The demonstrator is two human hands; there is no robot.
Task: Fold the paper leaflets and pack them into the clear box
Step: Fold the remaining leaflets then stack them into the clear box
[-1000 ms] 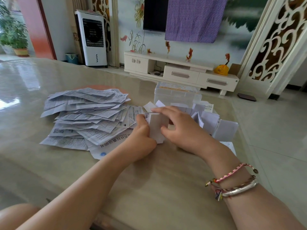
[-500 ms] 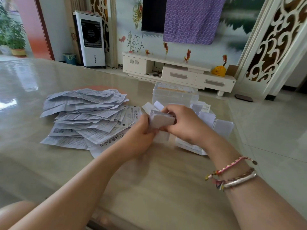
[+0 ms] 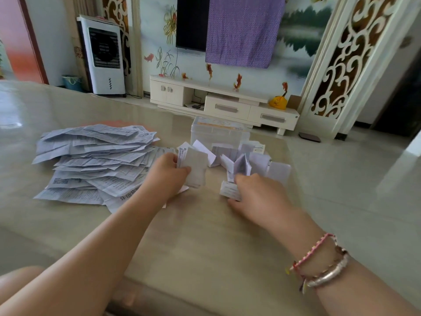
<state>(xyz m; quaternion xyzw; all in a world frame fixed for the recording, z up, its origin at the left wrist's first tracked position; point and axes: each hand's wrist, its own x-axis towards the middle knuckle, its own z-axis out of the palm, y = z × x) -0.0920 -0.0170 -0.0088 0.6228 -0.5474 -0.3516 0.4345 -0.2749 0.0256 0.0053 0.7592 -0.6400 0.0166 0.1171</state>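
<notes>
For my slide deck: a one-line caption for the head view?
Left hand holds a folded leaflet; right hand reaches folded ones before the clear box.

White fan (image 3: 103,55), purple cloth (image 3: 242,30), cabinet (image 3: 227,106)

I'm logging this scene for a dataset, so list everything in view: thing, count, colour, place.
table: one, glossy beige, under everything
unfolded leaflets: a spread pile, white with print, table left
folded leaflets: a loose heap, white, before the box
clear box: one, transparent, table's far side
air cooler: one, white, back left
TV cabinet: one, cream, back wall
television: one, black, wall, partly under purple cloth
yellow bag: one, on cabinet
bracelets: several, pink and silver, right wrist
left hand: grips folded stack
right hand: fingers on a folded leaflet
</notes>
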